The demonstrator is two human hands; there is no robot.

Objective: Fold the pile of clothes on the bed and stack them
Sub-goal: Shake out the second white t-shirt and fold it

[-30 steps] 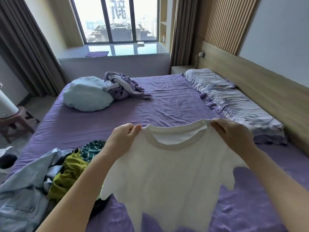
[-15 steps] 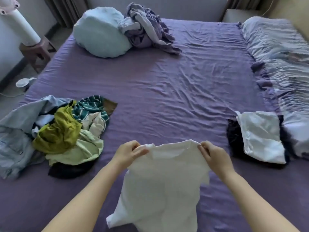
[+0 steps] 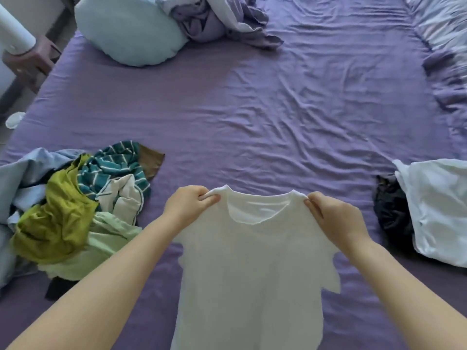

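You hold the white T-shirt [image 3: 252,261] at lower centre by its shoulders, left hand [image 3: 188,207] and right hand [image 3: 336,218] pinching either side of the collar, probably so it hangs flat for laying on the bed [image 3: 252,109]; the unfolded pile [image 3: 73,210] waits at left, the folded stack [image 3: 434,210] at right.

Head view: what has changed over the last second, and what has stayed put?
The white T-shirt has come down from chest height toward the purple bed sheet, and the camera has tilted down with it. The left hand and right hand still pinch its shoulders beside the collar; nothing was let go. The unfolded pile and the folded stack lie as they did half a second ago.
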